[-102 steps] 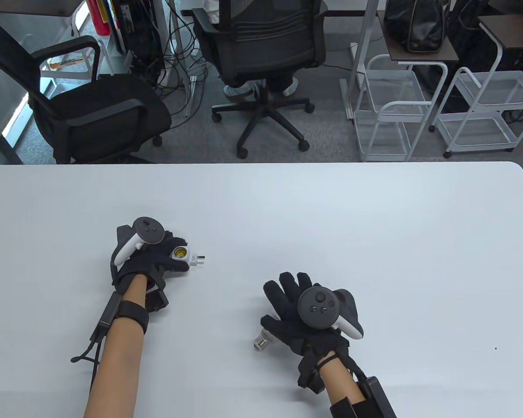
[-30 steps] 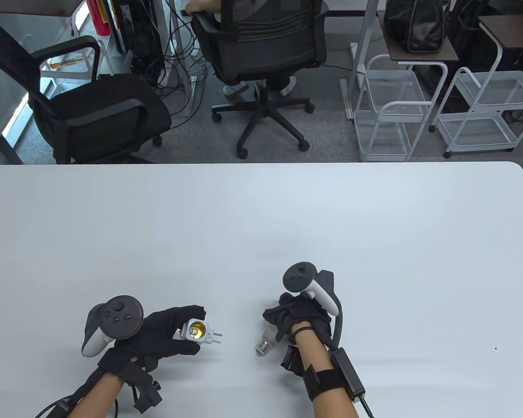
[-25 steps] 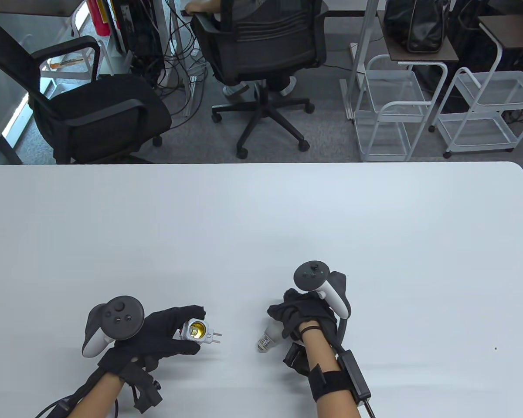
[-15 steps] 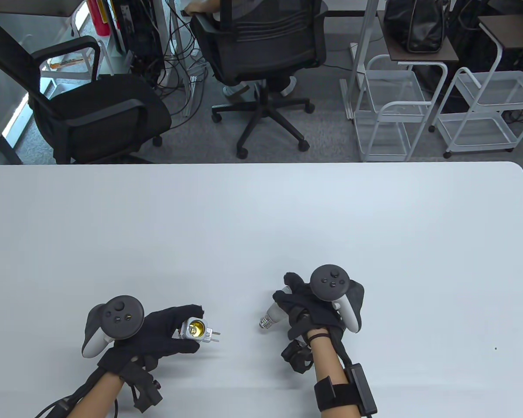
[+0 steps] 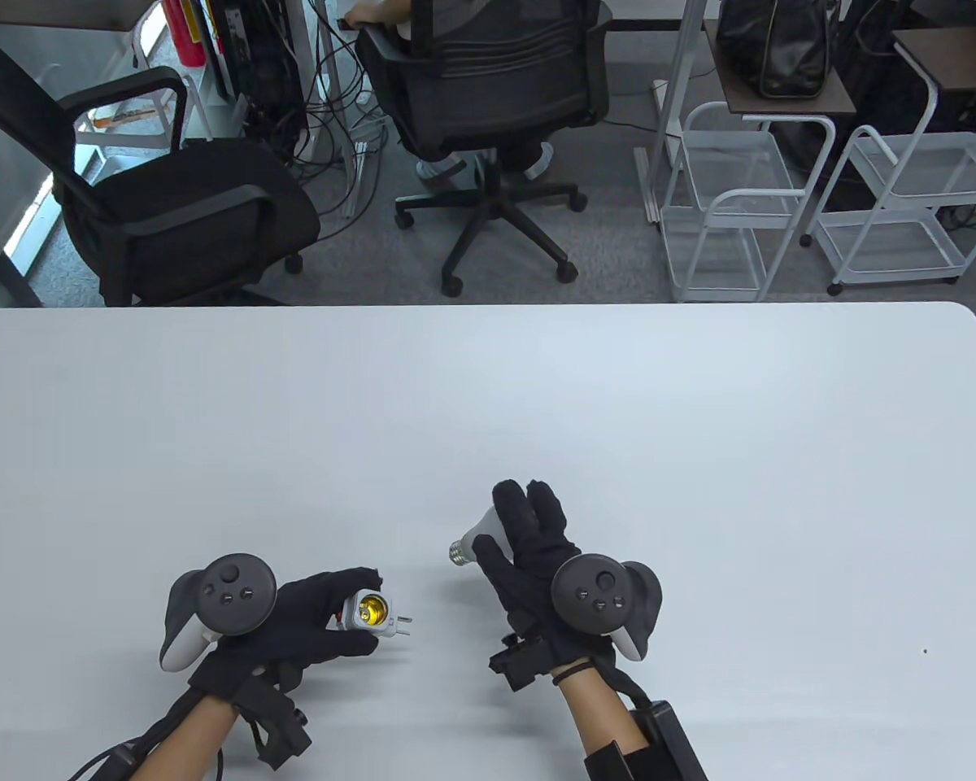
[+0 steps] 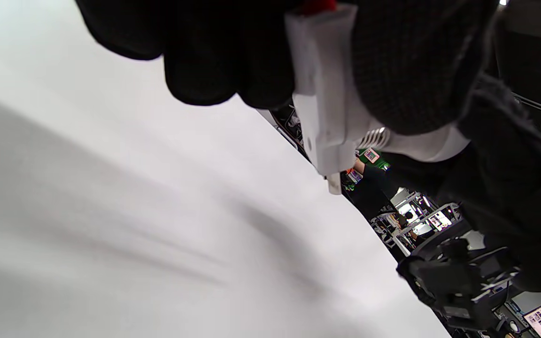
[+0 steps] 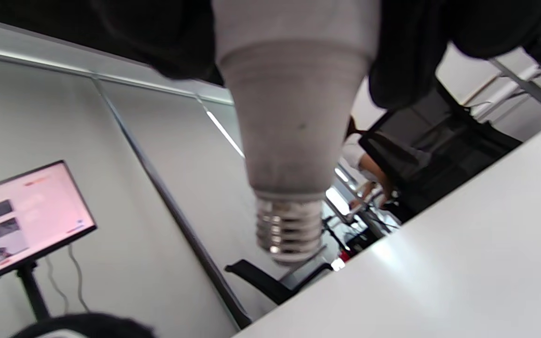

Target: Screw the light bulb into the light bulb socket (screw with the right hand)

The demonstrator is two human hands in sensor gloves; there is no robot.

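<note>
My left hand (image 5: 325, 614) holds the white plug-in bulb socket (image 5: 372, 614) above the table (image 5: 699, 423), brass opening up and prongs pointing right. In the left wrist view the socket (image 6: 331, 112) sits between my gloved fingers (image 6: 214, 56). My right hand (image 5: 520, 537) grips the white light bulb (image 5: 476, 539), lifted off the table, with its metal screw base (image 5: 457, 553) pointing left toward the socket. A gap of table lies between bulb and socket. In the right wrist view the bulb (image 7: 294, 108) hangs from my fingers, threaded base (image 7: 289, 230) down.
The white table's far edge (image 5: 488, 306) runs across the middle of the table view. Beyond it stand black office chairs (image 5: 488, 98) and white wire carts (image 5: 732, 203). Nothing else lies on the table near my hands.
My right hand picked the bulb up from the table, turned palm-down and moved up-left with it; the screw base now points toward the socket. My left hand barely moved.
</note>
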